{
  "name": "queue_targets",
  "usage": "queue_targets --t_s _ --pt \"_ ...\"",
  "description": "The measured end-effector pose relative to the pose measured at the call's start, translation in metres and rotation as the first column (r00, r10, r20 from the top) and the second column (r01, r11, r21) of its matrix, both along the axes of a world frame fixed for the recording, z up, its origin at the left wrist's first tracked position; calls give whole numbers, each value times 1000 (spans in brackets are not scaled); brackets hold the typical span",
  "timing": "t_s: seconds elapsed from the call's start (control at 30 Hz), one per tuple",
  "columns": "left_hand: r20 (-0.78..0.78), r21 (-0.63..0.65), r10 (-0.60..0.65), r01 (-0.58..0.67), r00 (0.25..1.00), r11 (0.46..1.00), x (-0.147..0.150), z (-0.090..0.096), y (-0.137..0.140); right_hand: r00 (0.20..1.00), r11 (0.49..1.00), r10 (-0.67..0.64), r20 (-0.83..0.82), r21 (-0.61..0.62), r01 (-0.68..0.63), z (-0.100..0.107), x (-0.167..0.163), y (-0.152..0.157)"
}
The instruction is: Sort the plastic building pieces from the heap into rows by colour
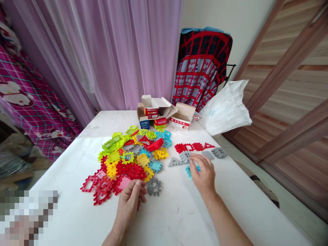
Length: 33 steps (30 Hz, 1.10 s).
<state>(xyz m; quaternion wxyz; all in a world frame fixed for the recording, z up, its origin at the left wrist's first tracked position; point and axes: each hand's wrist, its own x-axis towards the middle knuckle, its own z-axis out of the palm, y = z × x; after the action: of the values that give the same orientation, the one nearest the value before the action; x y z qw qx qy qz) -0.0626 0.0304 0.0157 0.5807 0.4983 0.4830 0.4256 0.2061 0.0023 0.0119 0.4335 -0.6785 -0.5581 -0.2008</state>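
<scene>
Placement seems underway, right hand [204, 173] over a blue tile [189, 172] near grey tiles [185, 156], its pinch unclear to me, left hand [130, 197] loosely curled, careful alignment called for next.

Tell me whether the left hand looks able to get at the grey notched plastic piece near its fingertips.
Probably yes: the left hand is close beside that grey piece, with nothing visible between them.
</scene>
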Motion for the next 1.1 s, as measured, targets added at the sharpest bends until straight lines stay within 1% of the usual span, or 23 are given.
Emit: queue_targets --t_s 0.03,0.1,0.13,0.2,0.23,0.3,0.37,0.4,0.43,0.5,0.53,0.6,0.63,0.7,0.77,0.83,0.93,1.03,1.1 --pt "-27 55 20 -19 999 998 -2 0 1 994 994 103 27 29 -103 -2 -18 -6" --pt "-74 185 101 -86 992 979 -9 0 4 961 962 270 67 22 -272 -3 -53 -17" --pt "-89 245 156 -130 984 961 -13 -1 7 939 942 336 79 -2 -337 -3 -68 -22" --pt "-95 330 288 -243 953 912 -23 -2 15 904 908 419 81 -46 -417 -5 -91 -28" --pt "-89 354 357 -306 930 884 -28 -2 18 895 898 440 77 -58 -436 -6 -99 -29" --pt "-72 363 466 -412 882 836 -38 -2 23 894 897 442 71 -55 -439 -10 -105 -30" --pt "-85 354 530 -472 844 808 -47 -4 23 910 913 408 70 -48 -405 -15 -104 -28" --pt "-109 364 548 -480 829 798 -52 -5 22 921 923 384 71 -47 -381 -18 -102 -27" --pt "-141 387 557 -472 819 792 -57 -7 20 930 933 359 74 -46 -356 -20 -100 -26" --pt "-217 461 549 -411 807 787 -66 -11 15 942 946 323 87 -48 -320 -24 -96 -25" --pt "-263 503 528 -352 808 789 -71 -13 12 945 950 313 96 -49 -310 -25 -96 -25" --pt "-376 589 469 -185 799 787 -77 -16 9 947 952 304 105 -61 -299 -28 -95 -24" --pt "-441 624 451 -97 776 776 -80 -18 7 948 953 301 106 -73 -295 -29 -94 -24" --pt "-560 659 441 55 702 750 -80 -21 6 951 954 293 102 -101 -283 -32 -93 -24" --pt "-636 657 445 141 630 740 -77 -22 5 954 956 282 103 -118 -269 -35 -92 -23" --pt "-683 636 426 197 593 746 -73 -23 5 957 959 268 107 -129 -254 -37 -90 -23" --pt "-713 609 377 255 592 751 -70 -20 9 966 963 241 98 -146 -225 -38 -88 -24" --pt "-689 601 336 247 642 760 -74 -16 14 973 966 214 82 -165 -199 -36 -89 -26" --pt "-627 590 313 172 713 789 -75 -14 15 976 967 202 76 -175 -186 -35 -91 -26"
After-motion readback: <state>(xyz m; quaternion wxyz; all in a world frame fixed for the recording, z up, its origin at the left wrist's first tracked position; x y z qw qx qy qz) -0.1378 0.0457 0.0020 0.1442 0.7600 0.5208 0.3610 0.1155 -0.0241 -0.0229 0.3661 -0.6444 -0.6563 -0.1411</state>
